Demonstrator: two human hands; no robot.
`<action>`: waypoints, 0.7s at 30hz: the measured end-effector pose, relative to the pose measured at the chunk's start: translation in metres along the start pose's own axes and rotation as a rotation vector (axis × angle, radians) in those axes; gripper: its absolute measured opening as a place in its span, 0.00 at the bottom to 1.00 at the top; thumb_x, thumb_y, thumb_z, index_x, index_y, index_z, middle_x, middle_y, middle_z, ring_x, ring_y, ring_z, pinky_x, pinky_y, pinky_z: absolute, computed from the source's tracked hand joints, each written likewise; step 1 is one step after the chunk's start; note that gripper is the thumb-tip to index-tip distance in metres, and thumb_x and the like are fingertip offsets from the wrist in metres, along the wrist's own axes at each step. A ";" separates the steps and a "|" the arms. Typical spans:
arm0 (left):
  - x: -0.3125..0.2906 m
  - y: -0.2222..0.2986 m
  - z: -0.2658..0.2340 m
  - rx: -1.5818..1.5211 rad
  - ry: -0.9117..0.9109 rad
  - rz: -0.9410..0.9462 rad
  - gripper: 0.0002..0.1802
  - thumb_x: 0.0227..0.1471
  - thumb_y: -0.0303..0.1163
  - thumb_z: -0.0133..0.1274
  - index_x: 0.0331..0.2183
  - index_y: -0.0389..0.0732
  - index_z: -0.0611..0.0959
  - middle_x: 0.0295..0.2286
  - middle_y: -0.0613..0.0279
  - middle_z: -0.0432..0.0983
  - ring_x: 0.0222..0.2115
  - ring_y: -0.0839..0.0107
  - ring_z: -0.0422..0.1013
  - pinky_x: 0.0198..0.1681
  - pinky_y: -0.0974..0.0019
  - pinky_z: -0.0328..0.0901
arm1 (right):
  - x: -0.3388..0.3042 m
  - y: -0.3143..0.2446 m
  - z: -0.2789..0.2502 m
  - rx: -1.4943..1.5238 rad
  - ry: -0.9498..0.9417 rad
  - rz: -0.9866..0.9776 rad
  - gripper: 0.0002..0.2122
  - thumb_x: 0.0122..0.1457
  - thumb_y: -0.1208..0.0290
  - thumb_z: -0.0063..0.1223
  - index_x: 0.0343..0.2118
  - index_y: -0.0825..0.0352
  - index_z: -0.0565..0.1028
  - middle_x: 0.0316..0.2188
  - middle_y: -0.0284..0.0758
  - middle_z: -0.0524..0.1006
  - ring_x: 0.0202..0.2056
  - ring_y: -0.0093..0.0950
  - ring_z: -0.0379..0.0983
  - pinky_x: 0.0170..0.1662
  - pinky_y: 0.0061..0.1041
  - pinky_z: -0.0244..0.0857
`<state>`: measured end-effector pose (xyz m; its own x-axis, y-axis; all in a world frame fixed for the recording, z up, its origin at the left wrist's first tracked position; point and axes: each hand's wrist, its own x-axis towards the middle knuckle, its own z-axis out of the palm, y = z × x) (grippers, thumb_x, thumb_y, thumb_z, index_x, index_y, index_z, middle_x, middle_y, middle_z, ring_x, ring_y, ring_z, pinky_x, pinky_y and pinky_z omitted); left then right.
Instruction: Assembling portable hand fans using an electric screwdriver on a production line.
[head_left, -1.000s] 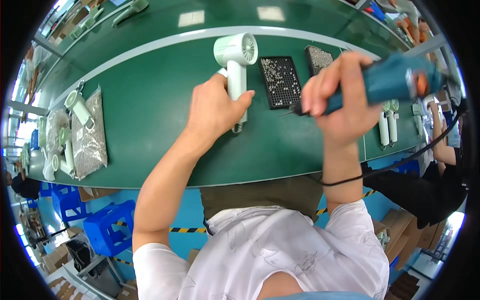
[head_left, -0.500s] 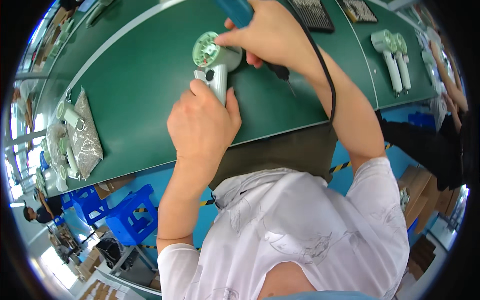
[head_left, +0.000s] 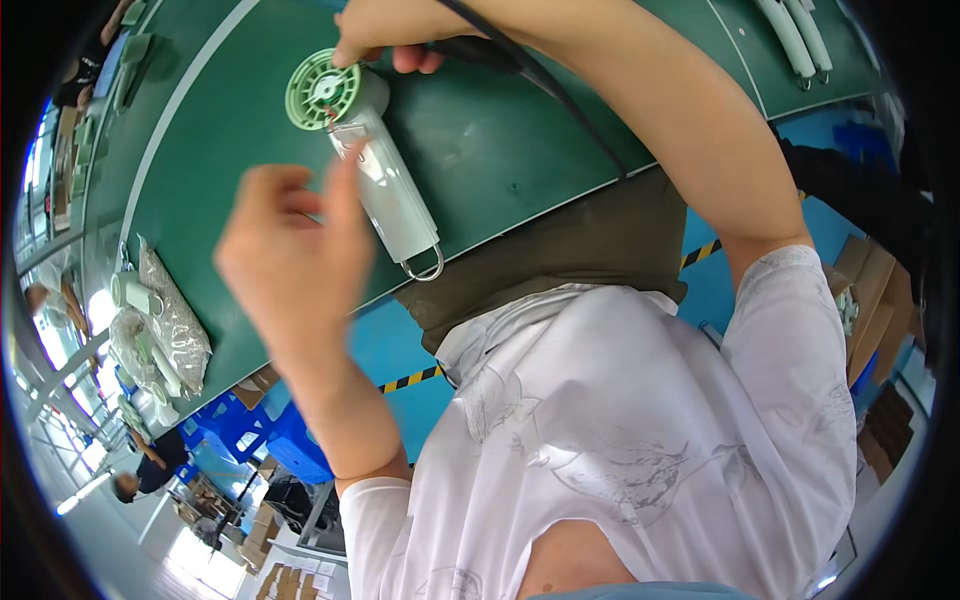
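A pale green handheld fan [head_left: 395, 195] lies on the green table, its round grilled head at the upper left and a metal loop at the handle's end. Red wires show where the head meets the handle. My right hand [head_left: 390, 25] is at the fan head, a fingertip on its rim; the hand is closed around an electric screwdriver [head_left: 475, 52], of which only the black front part shows. My left hand [head_left: 300, 250], smeared by motion, is beside the handle with the thumb stretched out and the fingers loosely bent, apparently holding nothing.
A black cord [head_left: 570, 105] crosses in front of my right forearm. Clear bags of small parts [head_left: 175, 320] and more fan pieces lie at the table's left. Two fans [head_left: 790, 40] lie at the far right. Blue stools [head_left: 235, 425] stand below the table edge.
My left hand has let go of the fan's handle and moved down and left. The fan has shifted left in view and lies tilted, and my right hand has moved left with it.
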<state>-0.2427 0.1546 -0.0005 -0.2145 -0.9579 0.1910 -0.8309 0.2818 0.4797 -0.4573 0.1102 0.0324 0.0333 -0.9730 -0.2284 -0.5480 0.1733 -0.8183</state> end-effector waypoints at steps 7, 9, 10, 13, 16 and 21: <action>0.096 -0.068 0.010 -0.824 -0.545 0.494 0.42 0.42 0.26 0.74 0.59 0.30 0.76 0.57 0.50 0.74 0.55 0.62 0.72 0.59 0.59 0.66 | 0.000 -0.004 0.008 -0.003 -0.040 0.001 0.09 0.53 0.77 0.53 0.19 0.76 0.80 0.17 0.43 0.80 0.18 0.32 0.79 0.23 0.31 0.73; 0.109 -0.079 0.014 -0.790 -0.618 0.462 0.43 0.39 0.26 0.75 0.58 0.29 0.77 0.57 0.51 0.75 0.54 0.63 0.73 0.59 0.58 0.66 | 0.001 -0.002 0.006 0.014 -0.064 0.011 0.10 0.54 0.77 0.53 0.20 0.76 0.80 0.17 0.43 0.80 0.18 0.32 0.79 0.23 0.31 0.73; 0.113 -0.079 0.020 -0.757 -0.686 0.430 0.44 0.37 0.26 0.76 0.57 0.29 0.77 0.56 0.51 0.76 0.54 0.63 0.73 0.60 0.58 0.66 | 0.003 0.001 0.004 0.015 -0.060 0.023 0.10 0.54 0.77 0.53 0.20 0.76 0.80 0.17 0.43 0.80 0.18 0.32 0.79 0.23 0.31 0.73; 0.119 -0.080 0.025 -0.752 -0.687 0.454 0.46 0.34 0.26 0.77 0.57 0.29 0.78 0.55 0.52 0.77 0.54 0.63 0.74 0.60 0.58 0.66 | 0.010 0.007 -0.001 0.011 -0.068 0.023 0.11 0.55 0.76 0.54 0.20 0.76 0.80 0.17 0.43 0.80 0.18 0.31 0.79 0.23 0.30 0.73; 0.122 -0.081 0.026 -0.779 -0.675 0.490 0.45 0.35 0.27 0.77 0.57 0.28 0.78 0.54 0.52 0.77 0.54 0.64 0.73 0.61 0.58 0.65 | 0.010 0.001 -0.004 0.005 -0.076 0.002 0.11 0.54 0.75 0.55 0.19 0.75 0.81 0.18 0.43 0.80 0.18 0.31 0.79 0.23 0.29 0.73; 0.115 -0.078 0.033 -0.840 -0.685 0.403 0.48 0.35 0.32 0.79 0.57 0.28 0.76 0.54 0.52 0.76 0.55 0.64 0.72 0.62 0.59 0.63 | 0.015 0.024 0.005 -0.047 -0.077 -0.029 0.17 0.57 0.61 0.61 0.23 0.72 0.81 0.14 0.37 0.78 0.17 0.27 0.78 0.25 0.27 0.74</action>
<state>-0.2198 0.0207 -0.0441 -0.8333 -0.5472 0.0781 -0.0913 0.2756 0.9569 -0.4656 0.1009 0.0063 0.1133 -0.9625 -0.2465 -0.5840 0.1362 -0.8002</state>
